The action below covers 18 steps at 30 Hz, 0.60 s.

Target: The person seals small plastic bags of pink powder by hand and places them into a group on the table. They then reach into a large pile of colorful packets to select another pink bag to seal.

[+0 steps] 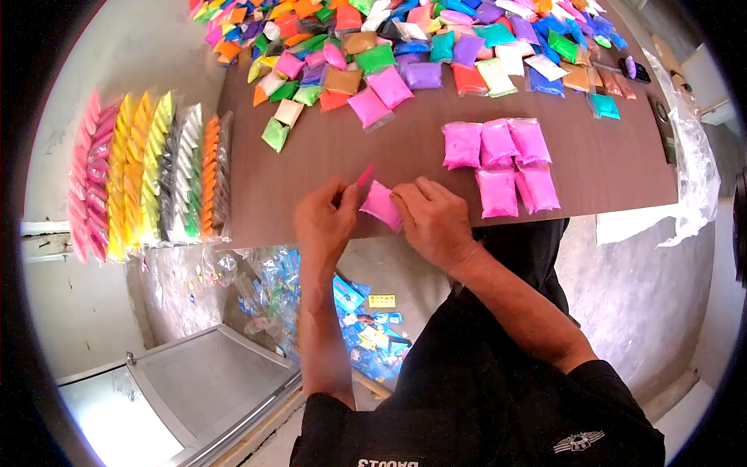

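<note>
My right hand (433,219) is closed on one end of a small pink packet (380,205), held at the table's front edge. My left hand (328,219) is on the packet's other side with its fingers curled round a thin pink strip (366,174). The strip pokes out past the thumb; its exact kind is too small to make out. To the right of my right hand, several pink packets (498,192) lie side by side in two rows on the brown table (311,175).
A large heap of small coloured packets (377,59) covers the table's far side. Rows of twisted, wrapped coloured strips (128,175) lie at the left edge. Clear plastic sheeting (695,175) hangs at the right. Below, blue packaging (366,331) lies near a grey-panelled frame (214,377).
</note>
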### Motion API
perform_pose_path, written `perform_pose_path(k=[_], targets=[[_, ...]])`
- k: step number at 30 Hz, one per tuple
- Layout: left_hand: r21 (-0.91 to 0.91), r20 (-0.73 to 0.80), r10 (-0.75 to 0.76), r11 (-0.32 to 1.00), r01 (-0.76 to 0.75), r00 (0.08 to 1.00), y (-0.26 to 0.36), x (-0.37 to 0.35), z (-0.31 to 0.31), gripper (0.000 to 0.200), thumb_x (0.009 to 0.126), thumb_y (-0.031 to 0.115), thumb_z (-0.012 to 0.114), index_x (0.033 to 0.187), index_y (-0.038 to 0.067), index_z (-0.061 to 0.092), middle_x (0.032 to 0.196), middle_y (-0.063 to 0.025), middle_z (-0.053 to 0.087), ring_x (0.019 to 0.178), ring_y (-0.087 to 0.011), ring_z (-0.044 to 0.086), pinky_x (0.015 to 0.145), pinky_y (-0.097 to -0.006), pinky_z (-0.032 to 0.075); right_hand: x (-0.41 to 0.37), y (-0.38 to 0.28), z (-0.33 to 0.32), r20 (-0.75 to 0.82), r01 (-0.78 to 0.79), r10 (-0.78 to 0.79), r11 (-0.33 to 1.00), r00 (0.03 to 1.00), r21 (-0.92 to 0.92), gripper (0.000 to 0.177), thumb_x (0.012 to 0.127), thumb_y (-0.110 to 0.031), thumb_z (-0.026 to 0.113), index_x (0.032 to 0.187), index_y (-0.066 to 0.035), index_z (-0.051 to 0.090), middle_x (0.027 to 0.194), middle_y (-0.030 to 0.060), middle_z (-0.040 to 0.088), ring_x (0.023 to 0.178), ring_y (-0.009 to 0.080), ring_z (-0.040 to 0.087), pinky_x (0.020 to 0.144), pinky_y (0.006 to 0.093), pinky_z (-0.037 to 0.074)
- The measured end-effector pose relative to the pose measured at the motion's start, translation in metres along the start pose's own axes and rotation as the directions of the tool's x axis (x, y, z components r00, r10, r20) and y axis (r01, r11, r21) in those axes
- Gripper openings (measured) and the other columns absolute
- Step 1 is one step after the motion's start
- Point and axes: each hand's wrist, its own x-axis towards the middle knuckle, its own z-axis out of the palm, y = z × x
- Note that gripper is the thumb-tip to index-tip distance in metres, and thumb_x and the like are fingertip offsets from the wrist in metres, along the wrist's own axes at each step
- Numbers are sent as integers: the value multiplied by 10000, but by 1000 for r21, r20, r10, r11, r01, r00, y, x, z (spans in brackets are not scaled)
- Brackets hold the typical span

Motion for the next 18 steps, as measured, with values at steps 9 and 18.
perform_pose_path(k=[9, 18], targets=[[-41, -76, 57, 997, -60, 995, 6, -29, 9, 119, 913, 152, 721, 902, 34, 715, 713, -173, 672, 594, -259, 665, 585, -340, 508, -1, -1, 1, 2, -6, 6, 1000, 1000, 9, 74, 925, -130, 673, 926, -58, 655, 801, 115, 605, 769, 320, 647, 660, 415, 525], [-218, -107, 29, 975, -51, 994, 3, -57, 12, 145, 935, 134, 712, 872, 4, 700, 677, -150, 663, 599, -189, 661, 569, -334, 499, -1, -3, 3, -3, -4, 4, 1000, 1000, -12, 58, 929, -118, 660, 920, -61, 653, 798, 116, 605, 768, 321, 646, 659, 417, 522]])
